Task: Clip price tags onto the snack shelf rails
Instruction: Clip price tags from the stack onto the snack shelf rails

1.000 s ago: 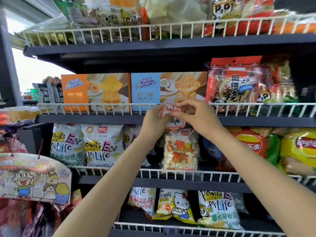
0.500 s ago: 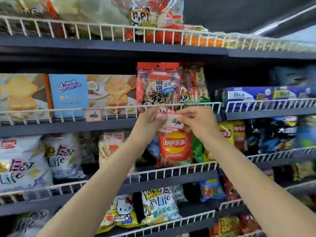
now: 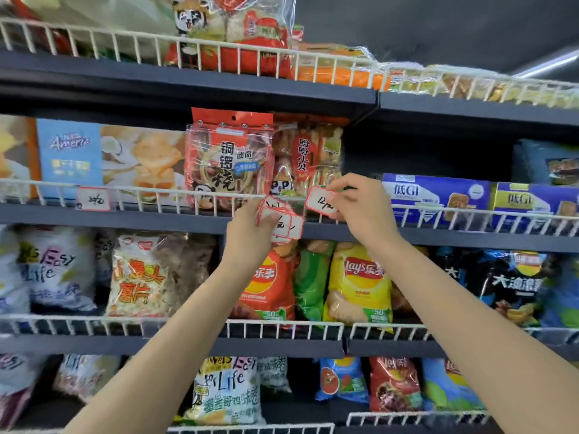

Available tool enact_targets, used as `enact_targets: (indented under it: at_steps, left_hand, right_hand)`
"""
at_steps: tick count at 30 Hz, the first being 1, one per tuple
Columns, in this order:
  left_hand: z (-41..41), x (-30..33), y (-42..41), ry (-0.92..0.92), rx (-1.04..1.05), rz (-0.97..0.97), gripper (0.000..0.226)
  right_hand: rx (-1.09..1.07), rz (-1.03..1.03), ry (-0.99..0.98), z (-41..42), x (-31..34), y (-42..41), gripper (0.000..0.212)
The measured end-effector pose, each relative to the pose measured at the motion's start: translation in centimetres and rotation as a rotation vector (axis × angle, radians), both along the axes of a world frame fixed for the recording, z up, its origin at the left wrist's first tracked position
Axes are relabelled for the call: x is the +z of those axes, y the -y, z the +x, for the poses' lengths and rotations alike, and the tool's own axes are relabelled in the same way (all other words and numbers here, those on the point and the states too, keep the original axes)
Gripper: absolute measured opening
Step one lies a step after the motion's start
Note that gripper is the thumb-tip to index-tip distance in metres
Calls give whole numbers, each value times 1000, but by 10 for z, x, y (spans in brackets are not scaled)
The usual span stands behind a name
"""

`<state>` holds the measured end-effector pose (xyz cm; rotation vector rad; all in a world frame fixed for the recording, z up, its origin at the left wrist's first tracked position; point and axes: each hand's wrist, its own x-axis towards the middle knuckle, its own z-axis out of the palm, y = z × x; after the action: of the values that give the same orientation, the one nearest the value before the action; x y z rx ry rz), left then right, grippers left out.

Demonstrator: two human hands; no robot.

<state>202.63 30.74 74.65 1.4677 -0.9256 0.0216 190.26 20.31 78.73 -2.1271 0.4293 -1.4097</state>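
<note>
Landmark: the wire rail [image 3: 188, 195] on the front of the middle shelf, w/ the red panda snack bag [image 3: 228, 158] standing just behind it.

Left hand [image 3: 250, 236] sits just below that rail, under the red bag, fingers curled round a stack of price tags [image 3: 280, 220], red-edged white cards fanned a bit. Prob. held low and close so the next tag is quick to pull w/o blocking the rail. Right hand [image 3: 360, 208] is at rail height, just right of the stack, pinching a single tag [image 3: 321, 200] between thumb and fingertips, handwritten face toward the camera. The tag is tilted, right beside the rail wires in front of the orange-striped cracker pack [image 3: 308, 158]; can't tell if its clip is touching the wire yet. Judged step: lining up the clip w/ the rail below that product.

One tag already on the rail [image 3: 94, 198], well left of the red bag, under the blue Ameria box [image 3: 69, 155], so that item looks done.

Vs half a sec ago: both hands were together, the right one's fingers at the top of the stack. Now the hands are apart, the single tag is free of the stack and carried right and slightly up toward the rail. View has also swung right; the clipped tag and blue box sit nearer the left edge.
</note>
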Motion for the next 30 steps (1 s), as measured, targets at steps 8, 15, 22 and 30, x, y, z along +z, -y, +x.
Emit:
enact_targets:
  at_steps: [8,15,22,30]
  left_hand:
    - [1,9,0,-8,41,123,33]
    - [1,8,0,10,-20,81,13]
    - [-4,6,1,104,0,96,14]
    - [2,9,3,9,18,36,16]
  right_hand:
    - [-49,-214,-53,32,4,8,7]
    - [-84,-318,-124,42,3,7,7]
    - [-167,-464,-197,44,1,12,8]
    - [-152,-462,-224,43,2,14,6]
